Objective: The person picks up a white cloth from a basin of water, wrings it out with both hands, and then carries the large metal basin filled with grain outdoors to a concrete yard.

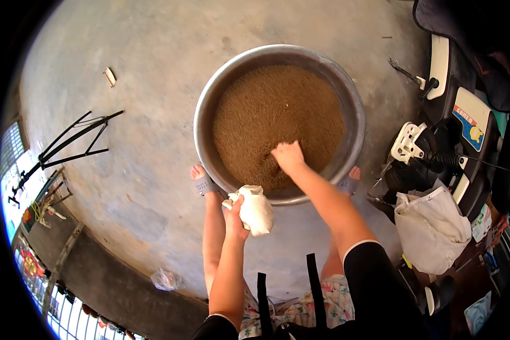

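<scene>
A wide metal basin [205, 107] stands on the floor in front of me, filled with fine brown grain-like material [277, 107]. My right hand [289, 157] reaches into the basin's near part, with its fingers curled down at the surface beside a darker hollow. What those fingers hold, if anything, is hidden. Just outside the near left rim, my left hand [235, 218] grips a bunched white bag [257, 209]. Its thumb lies over the bag's gathered side; the bag looks full and rounded, and its contents cannot be seen.
My sandalled feet [202, 180] flank the basin. A black folding stand [76, 141] lies to the left, and a small pale scrap [109, 77] beyond it. Crumpled clear plastic [167, 280] sits lower left. At right are a parked scooter [464, 122] and a whitish bag [433, 226].
</scene>
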A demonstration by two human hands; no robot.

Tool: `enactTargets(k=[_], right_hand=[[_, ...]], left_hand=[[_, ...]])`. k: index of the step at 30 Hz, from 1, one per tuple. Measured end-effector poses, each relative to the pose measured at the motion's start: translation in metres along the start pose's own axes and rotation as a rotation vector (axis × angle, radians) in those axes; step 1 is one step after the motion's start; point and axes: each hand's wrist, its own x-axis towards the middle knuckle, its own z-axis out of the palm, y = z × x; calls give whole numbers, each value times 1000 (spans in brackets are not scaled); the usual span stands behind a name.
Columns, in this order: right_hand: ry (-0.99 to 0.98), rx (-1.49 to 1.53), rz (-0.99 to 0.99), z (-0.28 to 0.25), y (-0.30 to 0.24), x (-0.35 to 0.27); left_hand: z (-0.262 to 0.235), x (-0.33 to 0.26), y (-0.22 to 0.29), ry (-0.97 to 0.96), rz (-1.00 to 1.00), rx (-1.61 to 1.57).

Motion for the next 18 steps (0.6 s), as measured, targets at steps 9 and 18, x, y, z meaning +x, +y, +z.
enactTargets(k=[9, 18], right_hand=[[311, 264, 348, -57, 81, 25], [557, 797, 538, 6, -8, -16]], left_hand=[[0, -1, 7, -51, 10, 8], [-7, -5, 18, -5, 18, -18]])
